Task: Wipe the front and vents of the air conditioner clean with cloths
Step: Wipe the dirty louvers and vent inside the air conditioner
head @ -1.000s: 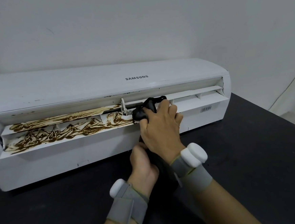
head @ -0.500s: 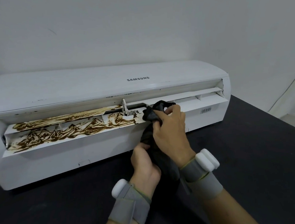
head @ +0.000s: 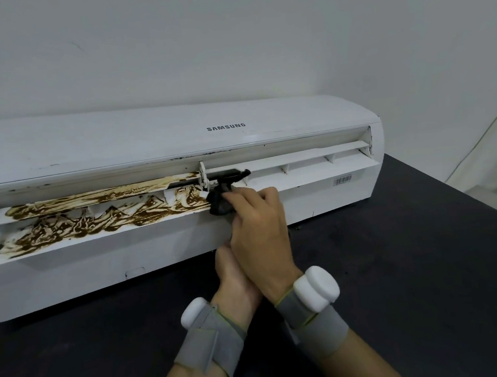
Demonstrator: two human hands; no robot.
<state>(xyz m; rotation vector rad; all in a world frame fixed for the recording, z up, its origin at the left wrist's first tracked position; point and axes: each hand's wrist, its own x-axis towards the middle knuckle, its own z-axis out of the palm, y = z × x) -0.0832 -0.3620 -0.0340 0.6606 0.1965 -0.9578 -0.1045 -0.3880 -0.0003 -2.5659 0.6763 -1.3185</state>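
A white Samsung air conditioner (head: 148,136) lies on a black table. Its open vent flap (head: 95,221) is smeared with brown grime across the left half, while the right half (head: 314,171) looks white. My right hand (head: 259,229) presses a bunched dark cloth (head: 218,202) against the flap at the middle, right at the edge of the grime and just below the vent's centre bracket. My left hand (head: 233,281) sits under the right one, low against the unit's front. It holds the cloth's lower end, with its fingers mostly hidden.
The black table (head: 411,264) stretches in front of and to the right of the unit, and its right edge runs diagonally at the far right. A plain white wall stands behind. Both my wrists wear grey bands with white pucks.
My right hand had slid the cloth to the right along the flap, and it has now come back left to the edge of the grime. My left hand stays low, holding the cloth's tail.
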